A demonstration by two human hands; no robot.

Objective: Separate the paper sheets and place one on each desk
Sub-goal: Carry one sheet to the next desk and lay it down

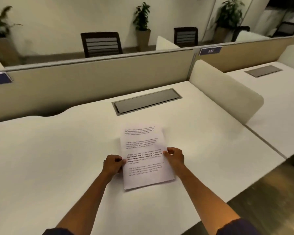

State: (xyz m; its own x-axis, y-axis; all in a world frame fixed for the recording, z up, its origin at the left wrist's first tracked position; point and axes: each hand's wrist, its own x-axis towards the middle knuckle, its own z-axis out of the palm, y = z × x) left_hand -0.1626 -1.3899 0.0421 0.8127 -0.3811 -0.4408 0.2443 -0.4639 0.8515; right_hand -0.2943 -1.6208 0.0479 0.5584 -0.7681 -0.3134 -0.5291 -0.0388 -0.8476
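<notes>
A stack of white paper sheets [145, 160] with printed text is held just above the near white desk [58, 158], tilted slightly. My left hand [112, 164] pinches the stack's left edge with thumb on top. My right hand [174, 156] grips its right edge the same way. How many sheets are in the stack cannot be told. A second white desk [278, 106] lies to the right, beyond a rounded cream divider [227, 94].
Each desk has a grey cable hatch, one [147, 102] ahead of the paper, another [263, 70] on the right desk. A beige partition [92, 78] runs along the back. Black chairs [101, 44] and potted plants [143, 17] stand behind it. Floor shows at lower right.
</notes>
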